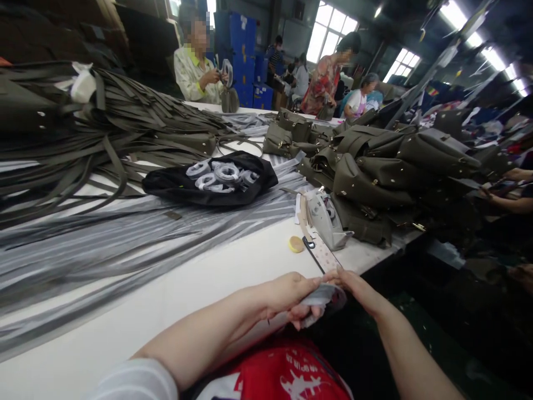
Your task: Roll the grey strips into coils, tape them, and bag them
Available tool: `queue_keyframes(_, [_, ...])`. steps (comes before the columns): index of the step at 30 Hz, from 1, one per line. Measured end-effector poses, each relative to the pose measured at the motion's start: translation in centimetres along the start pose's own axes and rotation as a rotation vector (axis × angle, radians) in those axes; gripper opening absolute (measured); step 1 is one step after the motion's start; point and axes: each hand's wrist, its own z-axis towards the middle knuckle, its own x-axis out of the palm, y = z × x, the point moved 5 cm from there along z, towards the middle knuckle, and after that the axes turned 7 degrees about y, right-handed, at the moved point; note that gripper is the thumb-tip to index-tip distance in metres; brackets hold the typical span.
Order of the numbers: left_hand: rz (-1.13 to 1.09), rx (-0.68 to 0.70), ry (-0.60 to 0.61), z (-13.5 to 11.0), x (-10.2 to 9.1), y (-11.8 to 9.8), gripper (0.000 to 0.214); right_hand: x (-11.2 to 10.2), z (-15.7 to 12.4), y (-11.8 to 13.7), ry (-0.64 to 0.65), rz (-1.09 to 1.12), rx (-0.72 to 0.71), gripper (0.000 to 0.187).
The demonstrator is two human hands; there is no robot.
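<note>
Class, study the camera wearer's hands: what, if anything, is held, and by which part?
A pale grey bundle, held by its left side in the left grip; the right grip is at its upper edge, its hold unclear.

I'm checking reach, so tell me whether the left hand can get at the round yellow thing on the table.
Probably yes: only bare white tabletop shows between the left hand and the round yellow thing, though that hand is holding the grey coil.
</note>
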Motion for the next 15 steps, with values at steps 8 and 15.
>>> queue_keyframes(8, [-0.214,0.101,-0.071,-1.4,-2.3,-1.0,0.061,-1.2,5.2,0.8,-0.66,-0.716,-0.085,0.032])
queue_keyframes(15, [-0.188,0.123,-0.029,-0.7,-1.7,-0.5,0.062,-1.9,9.2,-3.0,-0.847,-0.969,-0.019,0.047])
